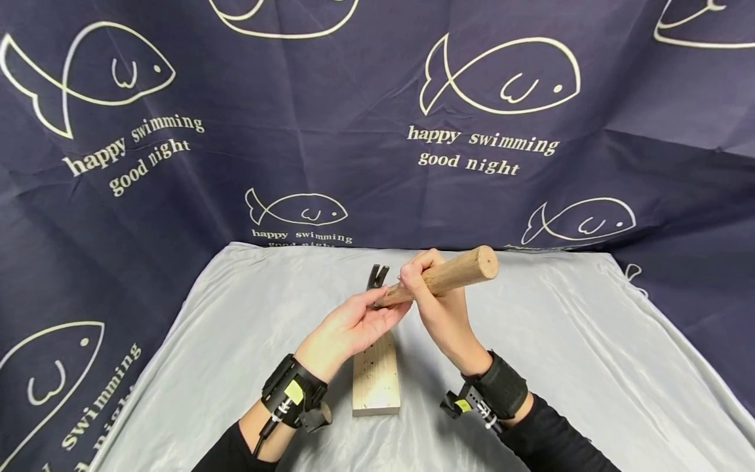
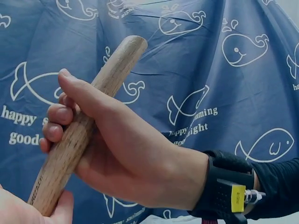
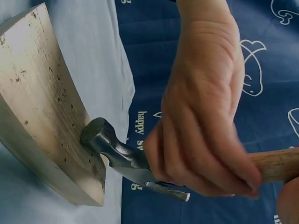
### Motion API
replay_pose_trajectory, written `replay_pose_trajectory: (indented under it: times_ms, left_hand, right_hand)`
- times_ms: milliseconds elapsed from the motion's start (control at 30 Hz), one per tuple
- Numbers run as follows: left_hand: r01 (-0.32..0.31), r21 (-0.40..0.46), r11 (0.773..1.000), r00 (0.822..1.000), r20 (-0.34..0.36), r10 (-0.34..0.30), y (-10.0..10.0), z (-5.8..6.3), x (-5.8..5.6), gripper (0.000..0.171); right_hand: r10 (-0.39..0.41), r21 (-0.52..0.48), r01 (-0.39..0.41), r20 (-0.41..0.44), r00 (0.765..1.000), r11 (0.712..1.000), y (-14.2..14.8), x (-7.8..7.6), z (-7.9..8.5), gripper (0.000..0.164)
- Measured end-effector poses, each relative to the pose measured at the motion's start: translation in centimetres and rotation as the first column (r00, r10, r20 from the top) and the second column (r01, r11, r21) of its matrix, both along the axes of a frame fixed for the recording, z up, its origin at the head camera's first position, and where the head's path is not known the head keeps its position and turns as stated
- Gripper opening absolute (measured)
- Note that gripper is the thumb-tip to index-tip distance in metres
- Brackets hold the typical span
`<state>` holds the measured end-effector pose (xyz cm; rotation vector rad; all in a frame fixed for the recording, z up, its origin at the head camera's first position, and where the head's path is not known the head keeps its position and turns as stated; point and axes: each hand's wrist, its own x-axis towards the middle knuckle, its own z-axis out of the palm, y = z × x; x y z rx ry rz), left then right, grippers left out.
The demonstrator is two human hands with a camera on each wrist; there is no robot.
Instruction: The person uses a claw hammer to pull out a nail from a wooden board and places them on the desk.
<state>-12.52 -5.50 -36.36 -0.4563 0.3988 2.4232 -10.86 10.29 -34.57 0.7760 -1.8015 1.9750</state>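
A claw hammer with a wooden handle (image 1: 466,267) is held in both hands, its butt end tilted up to the right in the head view. My left hand (image 1: 356,321) grips the handle close to the metal head (image 3: 110,142), fingers wrapped over it in the right wrist view. Farther up, my right hand (image 1: 439,301) curls round the middle of the handle. Below them lies a pale wooden board (image 1: 376,383) with many small holes. The striking face overlaps the board's far end in the right wrist view; whether they touch I cannot tell.
A light grey satin cloth (image 1: 236,341) covers the table under the board. Behind it hangs a dark blue curtain (image 1: 377,151) with white fish prints. Thin white cord loops (image 1: 634,275) lie at the cloth's right back edge. Both wrists wear black camera straps (image 1: 295,387).
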Motion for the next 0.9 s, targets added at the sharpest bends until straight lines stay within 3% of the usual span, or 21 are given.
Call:
replay_pose_trajectory:
  times_ms: [167,333,533,600,733,800,900]
  left_hand:
    - [0.024,0.072,0.997,0.999,0.026,-0.026,0.0,0.6,-0.1,0.037]
    - [0.066,0.04,0.997,0.997,0.035,-0.067,0.2,1.1,0.0,0.022]
    - [0.148,-0.024,0.989,0.988,-0.049,-0.149,0.2,1.5,0.0,0.018]
    - [0.161,-0.048,0.986,0.983,-0.081,-0.164,0.1,1.6,0.0,0.015]
    - [0.162,-0.085,0.983,0.977,-0.128,-0.172,0.0,1.9,-0.1,0.017]
    - [0.162,-0.084,0.983,0.974,-0.147,-0.173,0.0,2.1,-0.2,0.02]
    - [0.15,-0.088,0.985,0.965,-0.202,-0.165,-0.2,2.2,-0.3,0.031]
  right_hand:
    - [0.066,0.044,-0.064,-0.061,0.996,0.997,0.0,0.0,0.0,0.014]
    - [0.11,0.122,-0.094,-0.127,0.986,0.988,0.0,0.8,-0.1,0.019]
    - [0.142,0.175,-0.116,-0.143,0.98,0.978,0.0,1.4,0.0,0.025]
    - [0.146,0.216,-0.099,-0.216,0.965,0.971,0.2,1.3,-0.1,0.023]
    - [0.171,0.296,-0.052,-0.394,0.903,0.954,0.5,0.9,-0.2,0.028]
    - [0.214,0.314,-0.079,-0.423,0.88,0.946,0.7,0.7,-0.3,0.036]
    - [0.246,0.332,-0.107,-0.412,0.877,0.937,1.0,0.7,-0.4,0.046]
